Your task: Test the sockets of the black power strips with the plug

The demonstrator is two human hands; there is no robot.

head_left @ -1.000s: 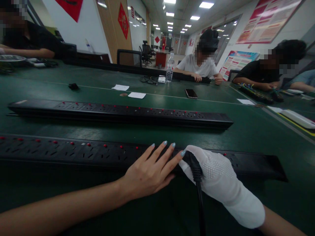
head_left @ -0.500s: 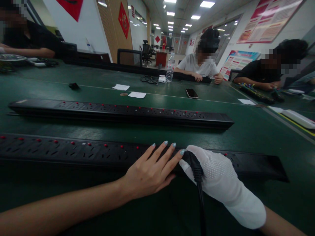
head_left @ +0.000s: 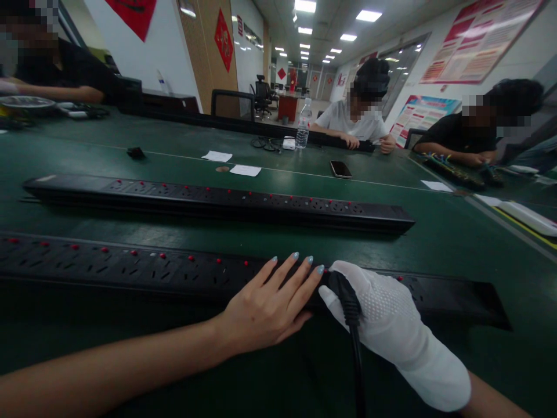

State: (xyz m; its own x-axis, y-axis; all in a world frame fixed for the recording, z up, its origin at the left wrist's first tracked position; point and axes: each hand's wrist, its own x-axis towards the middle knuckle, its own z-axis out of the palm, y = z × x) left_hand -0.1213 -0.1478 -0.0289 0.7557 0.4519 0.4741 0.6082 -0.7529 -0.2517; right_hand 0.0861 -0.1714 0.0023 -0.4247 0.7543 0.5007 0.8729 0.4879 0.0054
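Observation:
A long black power strip (head_left: 152,273) with red indicator lights lies across the table right in front of me. My left hand (head_left: 272,305), bare, rests on it with the fingers stretched out. Just to its right, my right hand (head_left: 378,299) in a white dotted glove grips a black power plug (head_left: 343,290) at one of the strip's sockets. How deep the plug's pins sit is hidden. From the plug a thick black cable (head_left: 357,366) runs down towards me. Behind lies a second black power strip (head_left: 217,203), which neither hand touches.
On the green table (head_left: 183,145) are a phone (head_left: 340,169), a water bottle (head_left: 303,125), paper slips (head_left: 245,170) and a small black piece (head_left: 136,152). Opposite sits a person in a white shirt (head_left: 343,119); other people sit at the far left and right.
My view has shifted slightly. The left fingertips have drawn a little away from the plug, while the right hand keeps its hold at the same socket.

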